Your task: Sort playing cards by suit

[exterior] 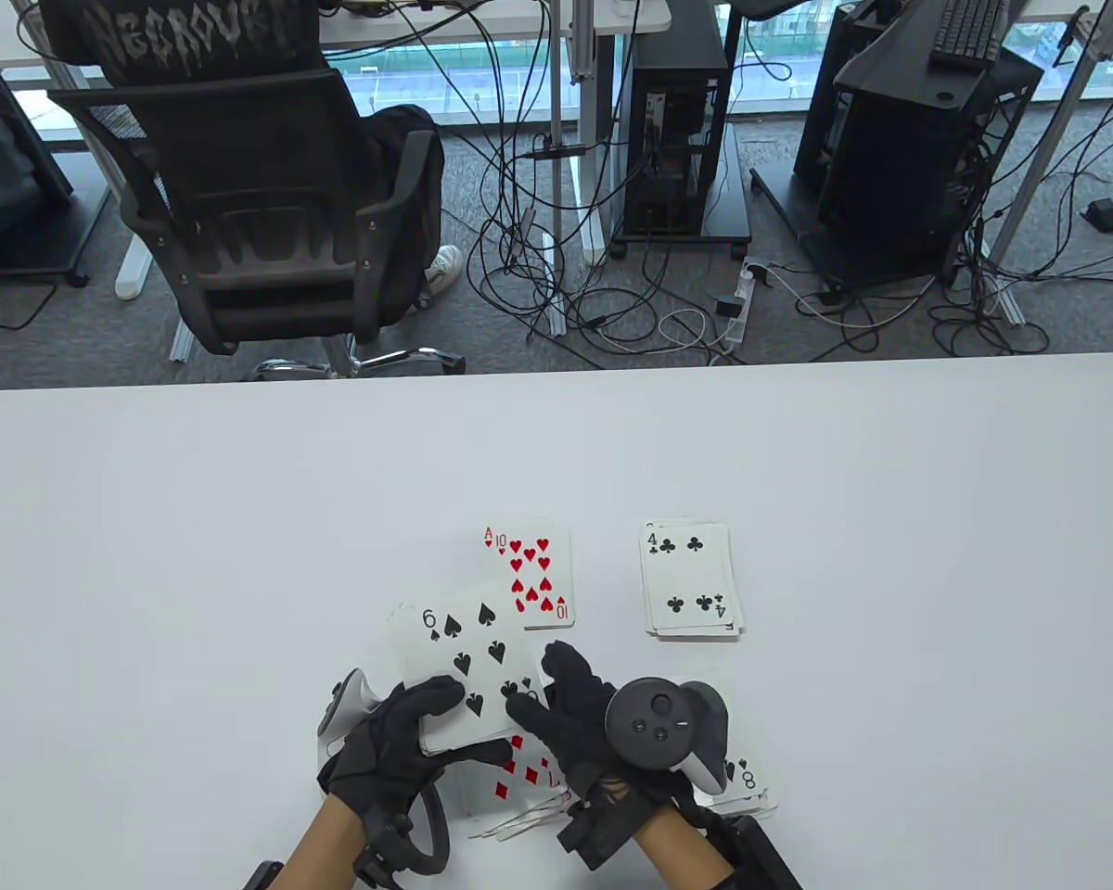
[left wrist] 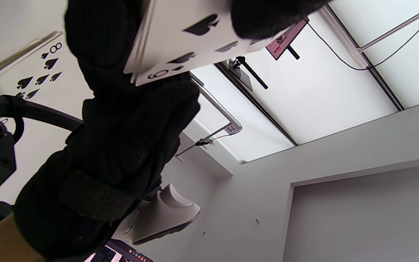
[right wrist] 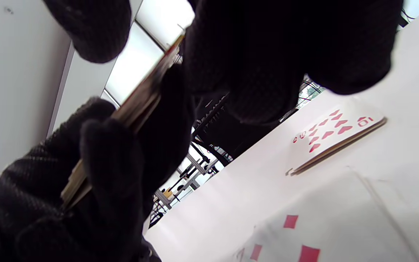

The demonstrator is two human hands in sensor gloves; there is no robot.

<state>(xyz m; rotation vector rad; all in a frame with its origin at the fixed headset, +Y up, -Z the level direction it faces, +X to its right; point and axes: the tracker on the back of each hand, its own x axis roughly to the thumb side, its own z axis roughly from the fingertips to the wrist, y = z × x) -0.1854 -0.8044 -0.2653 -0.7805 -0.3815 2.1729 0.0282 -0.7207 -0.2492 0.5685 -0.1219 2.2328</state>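
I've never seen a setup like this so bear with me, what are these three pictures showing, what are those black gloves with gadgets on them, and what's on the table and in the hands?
These are a person's two hands in black sensor gloves, each with a motion tracker strapped on its back. One camera looks down at the white table; the other two sit on the wrists, looking up past the fingers.

The left hand grips a deck of cards with the nine of spades on top. The right hand reaches its fingers to that top card.

On the table lie a hearts pile showing a ten, a clubs pile showing a four, a diamonds pile under the hands, and a spades pile showing an eight.
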